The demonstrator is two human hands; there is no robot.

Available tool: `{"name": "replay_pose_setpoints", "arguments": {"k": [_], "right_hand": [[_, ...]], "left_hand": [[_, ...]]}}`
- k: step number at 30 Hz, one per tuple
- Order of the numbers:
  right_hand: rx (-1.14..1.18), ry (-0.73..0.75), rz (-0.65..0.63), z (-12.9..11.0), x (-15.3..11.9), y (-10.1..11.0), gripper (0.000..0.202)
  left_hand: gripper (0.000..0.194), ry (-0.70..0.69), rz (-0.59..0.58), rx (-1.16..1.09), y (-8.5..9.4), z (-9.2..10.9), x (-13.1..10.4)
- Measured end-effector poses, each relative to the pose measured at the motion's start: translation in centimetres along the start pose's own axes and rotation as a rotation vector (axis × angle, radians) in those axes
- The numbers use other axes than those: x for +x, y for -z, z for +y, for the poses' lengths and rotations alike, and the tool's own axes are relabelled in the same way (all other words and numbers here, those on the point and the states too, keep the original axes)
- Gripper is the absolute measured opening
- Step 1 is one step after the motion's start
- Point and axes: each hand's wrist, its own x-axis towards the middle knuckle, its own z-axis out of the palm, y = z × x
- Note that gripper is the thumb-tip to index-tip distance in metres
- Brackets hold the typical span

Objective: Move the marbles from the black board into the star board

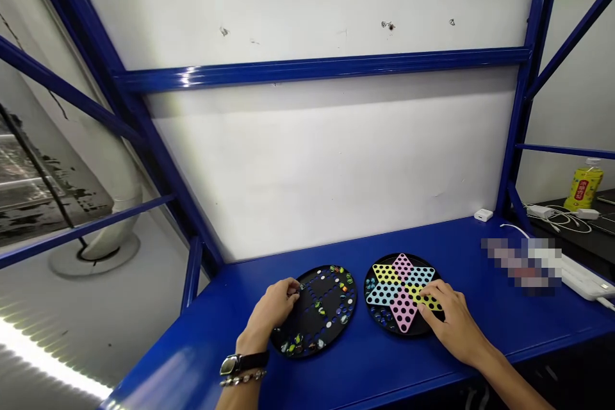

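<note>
A round black board (321,327) with small holes lies on the blue tabletop, glass marbles (343,287) in several colours sitting on it. At its left rim is my left hand (278,304), fingers curled together in a pinch; what they hold, if anything, is too small to name. To the right lies a Chinese checkers board (402,298), a pink, yellow and light-blue star full of black holes. Dark blue marbles (382,316) rest along its left side. My right hand (448,315) reaches over the star's lower right yellow point, thumb and fingers apart, with nothing visible between them.
Blue metal frame bars (327,68) stand around a white back panel (331,166). A small white box (483,214) sits at the table's back right. Farther right are a white power strip (583,275), tangled white cables (560,221) and a yellow-labelled bottle (583,186).
</note>
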Motion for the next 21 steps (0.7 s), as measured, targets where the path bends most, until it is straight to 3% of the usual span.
{"name": "replay_pose_setpoints", "arguments": {"k": [4,8,11,14,18,21], "right_hand": [[0.007,-0.004,0.014,0.1,0.0,-0.1,0.033],[0.006,-0.004,0.023,0.0,0.0,-0.1,0.035],[0.016,-0.003,0.017,0.0,-0.1,-0.1,0.036],[0.032,-0.003,0.016,0.1,-0.1,-0.2,0.036],[0.059,-0.008,0.041,0.2,-0.1,-0.3,0.037],[0.052,-0.002,-0.001,0.2,-0.1,-0.2,0.035]], "left_hand": [[0.020,-0.003,0.031,0.009,0.1,0.9,-0.5],[0.028,-0.124,0.062,-0.092,1.7,2.5,-2.1],[0.033,-0.225,-0.074,-0.181,3.1,3.8,-4.4],[0.031,-0.236,-0.223,-0.193,3.8,4.7,-6.7],[0.021,-0.159,-0.308,-0.088,3.4,5.2,-8.3],[0.018,-0.123,-0.299,-0.012,2.9,5.2,-8.6]]}}
